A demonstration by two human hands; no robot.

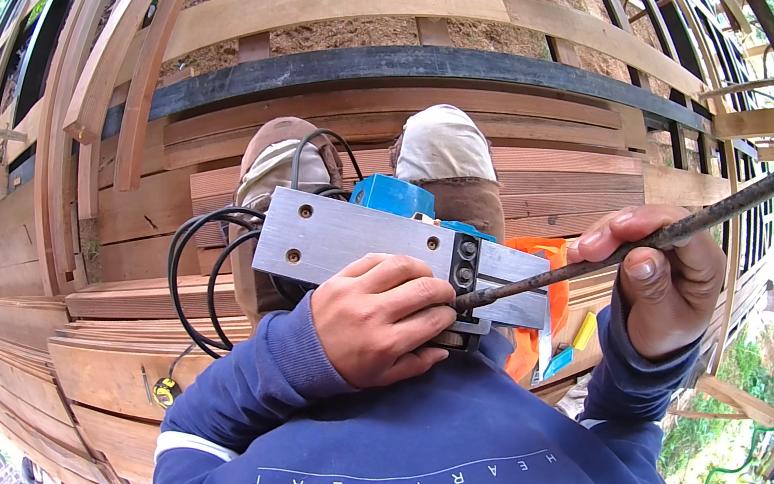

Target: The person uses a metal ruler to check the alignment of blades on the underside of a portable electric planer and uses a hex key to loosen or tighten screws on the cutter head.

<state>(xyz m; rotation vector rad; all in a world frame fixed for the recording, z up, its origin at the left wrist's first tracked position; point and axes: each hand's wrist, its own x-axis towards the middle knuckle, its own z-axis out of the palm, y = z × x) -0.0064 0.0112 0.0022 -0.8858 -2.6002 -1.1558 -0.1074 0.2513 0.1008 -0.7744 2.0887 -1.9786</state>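
An electric planer (342, 240) with a blue body lies upside down across my lap, its silver sole plate facing up. My left hand (384, 315) is closed over the near edge of that plate, fingertips beside the black cutter section (465, 267) with its bolts. A long, dark, rough metal rod (729, 207) slants down from the upper right. Gripped between thumb and fingers of my right hand (657, 277), its lower end meets the cutter section by my left fingertips. Exactly what the tip touches is hidden.
A black power cord (174, 274) loops left of the planer. Stacked wooden boards (127, 287) lie around my legs, with an orange item (523, 355) and a yellow piece (586, 330) at right. A tape measure (167, 393) rests lower left. Long timbers and a dark beam (334, 66) stretch ahead.
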